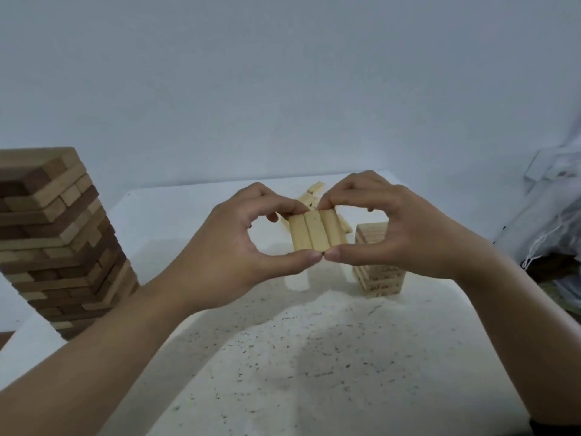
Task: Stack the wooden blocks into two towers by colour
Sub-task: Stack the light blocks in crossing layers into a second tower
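Against a bare pale wall (283,73) and over a white, speckled table (314,357), the two hands met in mid-air. The left hand (232,247) and the right hand (405,228) were both curled, thumbs tip to tip under the near ends and fingertips pinching the far ends of three pale blocks (314,231), held side by side as one flat raft clear of the table. Their long axes ran away from the person. The pale tower (382,283) stood just behind and below the right hand, partly hidden by it, so that hand was the nearer one. I judged the raft had only to go right and a little forward, though I could not tell how the top layer lay. Farther back, loose pale blocks (316,187) lay scattered. Well apart on the left rose the tall brown tower (53,240) in mixed shades, and a crumpled pale bundle (553,215) sat at the right edge.
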